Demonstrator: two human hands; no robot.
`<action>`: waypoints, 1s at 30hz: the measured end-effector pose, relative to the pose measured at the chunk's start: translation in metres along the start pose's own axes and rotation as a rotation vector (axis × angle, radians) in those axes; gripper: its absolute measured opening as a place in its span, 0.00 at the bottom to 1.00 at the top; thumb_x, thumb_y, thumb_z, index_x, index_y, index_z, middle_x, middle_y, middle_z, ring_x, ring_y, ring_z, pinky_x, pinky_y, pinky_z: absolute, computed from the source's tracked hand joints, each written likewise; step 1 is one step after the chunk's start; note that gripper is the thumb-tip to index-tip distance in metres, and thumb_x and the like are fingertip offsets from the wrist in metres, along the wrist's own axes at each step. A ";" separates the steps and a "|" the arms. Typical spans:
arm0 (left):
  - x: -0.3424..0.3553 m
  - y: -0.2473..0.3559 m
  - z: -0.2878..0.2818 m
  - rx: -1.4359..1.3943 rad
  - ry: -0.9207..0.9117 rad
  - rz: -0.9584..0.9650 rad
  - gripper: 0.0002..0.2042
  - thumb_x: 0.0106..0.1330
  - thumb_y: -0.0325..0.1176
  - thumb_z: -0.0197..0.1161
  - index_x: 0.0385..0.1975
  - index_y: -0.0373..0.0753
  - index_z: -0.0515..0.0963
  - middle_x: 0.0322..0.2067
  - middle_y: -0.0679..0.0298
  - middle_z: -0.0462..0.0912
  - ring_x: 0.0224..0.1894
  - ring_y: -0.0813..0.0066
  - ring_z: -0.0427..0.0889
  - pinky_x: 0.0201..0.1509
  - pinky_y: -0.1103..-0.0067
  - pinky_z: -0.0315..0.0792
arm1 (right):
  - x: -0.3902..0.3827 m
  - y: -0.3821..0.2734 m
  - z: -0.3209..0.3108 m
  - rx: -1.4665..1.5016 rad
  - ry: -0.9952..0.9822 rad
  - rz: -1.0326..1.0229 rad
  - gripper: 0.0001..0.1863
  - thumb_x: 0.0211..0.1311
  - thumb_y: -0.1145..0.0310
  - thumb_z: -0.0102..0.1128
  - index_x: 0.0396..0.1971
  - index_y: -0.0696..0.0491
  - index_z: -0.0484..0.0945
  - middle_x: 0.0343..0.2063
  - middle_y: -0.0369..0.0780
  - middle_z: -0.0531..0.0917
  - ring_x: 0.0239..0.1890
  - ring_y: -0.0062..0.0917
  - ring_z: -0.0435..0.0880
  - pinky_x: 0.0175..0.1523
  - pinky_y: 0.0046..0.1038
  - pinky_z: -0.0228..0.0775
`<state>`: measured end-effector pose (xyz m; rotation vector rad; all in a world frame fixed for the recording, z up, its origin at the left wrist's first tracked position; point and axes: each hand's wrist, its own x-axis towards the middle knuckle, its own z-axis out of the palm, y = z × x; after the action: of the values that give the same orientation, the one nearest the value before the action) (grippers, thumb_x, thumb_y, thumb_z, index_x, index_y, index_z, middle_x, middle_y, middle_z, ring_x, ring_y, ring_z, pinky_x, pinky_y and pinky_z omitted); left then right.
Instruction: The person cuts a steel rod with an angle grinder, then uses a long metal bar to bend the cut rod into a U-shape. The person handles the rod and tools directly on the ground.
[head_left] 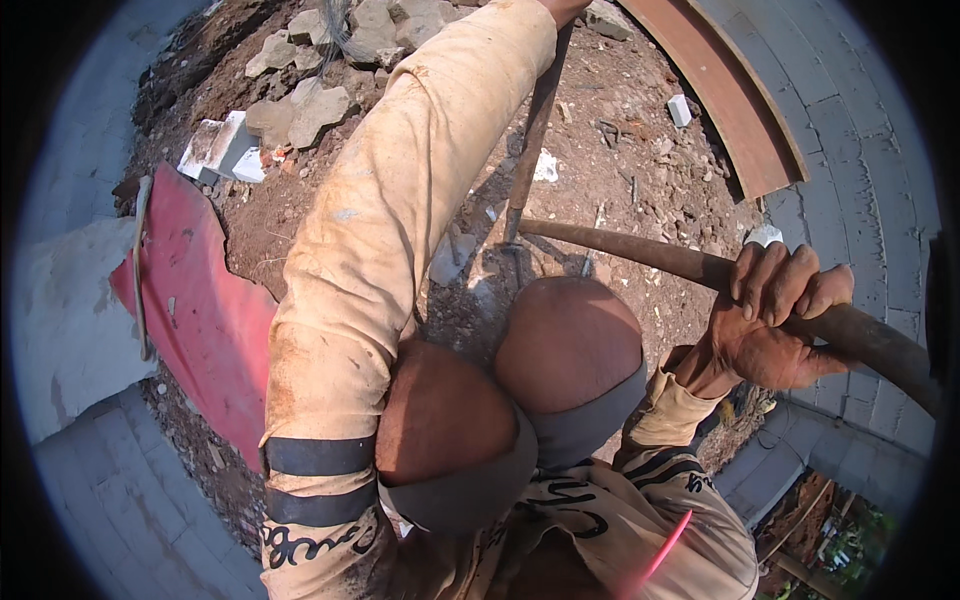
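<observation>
My left hand (566,4), cut off by the upper edge, is at the bar (540,130); its closure I cannot tell. The bar slants down to the soil (585,130) beside the pole (640,249)'s far end. My right hand (768,347) is wrapped round the pole. Judged step: steadying both; next calls for firm grips.

Dirt-stained tan sleeves (370,230) with black bands (318,457) and looping black script (328,542), plus dark grey legwear (475,500).
</observation>
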<state>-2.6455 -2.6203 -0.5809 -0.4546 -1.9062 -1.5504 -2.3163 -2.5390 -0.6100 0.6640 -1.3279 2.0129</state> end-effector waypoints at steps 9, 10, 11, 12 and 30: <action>-0.009 0.026 0.007 -0.016 -0.101 0.002 0.27 0.77 0.52 0.53 0.43 0.25 0.78 0.28 0.33 0.83 0.37 0.33 0.85 0.40 0.53 0.80 | -0.104 -0.073 0.008 -0.095 0.037 -0.091 0.36 0.73 0.28 0.34 0.18 0.44 0.65 0.07 0.32 0.68 0.10 0.20 0.68 0.23 0.27 0.71; -0.010 0.027 0.006 -0.055 -0.117 -0.010 0.27 0.77 0.52 0.53 0.45 0.26 0.78 0.29 0.34 0.83 0.38 0.33 0.85 0.41 0.53 0.79 | -0.096 -0.071 0.004 -0.146 0.022 -0.113 0.36 0.72 0.27 0.37 0.17 0.44 0.65 0.07 0.32 0.67 0.10 0.19 0.68 0.21 0.26 0.69; -0.009 0.027 0.005 -0.098 -0.121 -0.019 0.26 0.77 0.52 0.54 0.46 0.27 0.78 0.30 0.35 0.84 0.39 0.34 0.85 0.43 0.53 0.79 | -0.082 -0.067 -0.003 -0.162 -0.004 -0.145 0.36 0.70 0.26 0.40 0.17 0.44 0.64 0.07 0.32 0.67 0.09 0.19 0.67 0.19 0.24 0.67; -0.011 0.026 0.004 -0.098 -0.114 -0.060 0.26 0.76 0.52 0.54 0.47 0.28 0.77 0.32 0.36 0.84 0.40 0.34 0.85 0.44 0.53 0.78 | -0.069 -0.061 -0.008 -0.171 0.005 -0.151 0.36 0.68 0.28 0.47 0.18 0.48 0.64 0.09 0.33 0.71 0.08 0.22 0.73 0.17 0.26 0.74; -0.028 0.022 -0.145 -0.508 0.004 -0.308 0.16 0.73 0.45 0.66 0.27 0.46 0.70 0.14 0.78 0.65 0.12 0.89 0.61 0.13 0.87 0.57 | -0.051 -0.077 -0.119 -0.967 0.570 0.427 0.28 0.76 0.37 0.49 0.36 0.52 0.69 0.19 0.31 0.68 0.17 0.13 0.65 0.19 0.20 0.54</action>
<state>-2.5741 -2.7513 -0.5677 -0.3783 -1.6198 -2.2494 -2.2334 -2.4178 -0.6422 -0.6236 -1.8844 1.3735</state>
